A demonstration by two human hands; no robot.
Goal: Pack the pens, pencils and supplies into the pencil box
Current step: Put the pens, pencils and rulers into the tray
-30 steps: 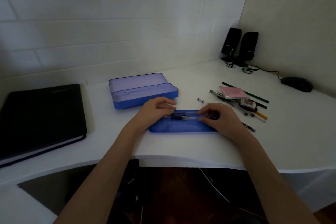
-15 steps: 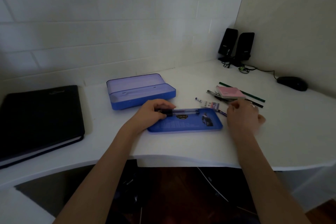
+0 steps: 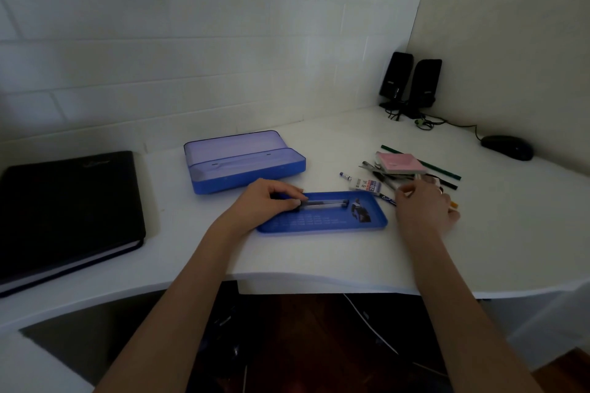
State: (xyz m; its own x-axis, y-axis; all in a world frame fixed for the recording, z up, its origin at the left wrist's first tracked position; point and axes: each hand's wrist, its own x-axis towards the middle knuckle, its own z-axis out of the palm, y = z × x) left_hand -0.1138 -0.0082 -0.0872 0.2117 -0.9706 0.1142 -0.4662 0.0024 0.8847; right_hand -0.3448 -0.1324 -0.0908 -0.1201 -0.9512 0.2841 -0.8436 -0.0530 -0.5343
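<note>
Left hand (image 3: 266,201) rests on the left end of a blue tray (image 3: 322,223) near the bench's (image 3: 319,258) front edge, fingers closed on a clear pen (image 3: 322,202) lying along the tray's far side. Small dark item (image 3: 360,210) at the tray's right end, too blurred to name. Right hand (image 3: 424,204) over the supply pile (image 3: 399,174) just right of the tray: pink pad (image 3: 400,163), eraser (image 3: 367,184), green pencil (image 3: 421,163). Fingers loosely curled, cannot tell if gripping anything. Open pencil box (image 3: 245,163) behind the tray. Black binder (image 3: 68,207) at the left edge; speakers (image 3: 410,83) and mouse (image 3: 507,147) in the far right corner.
</note>
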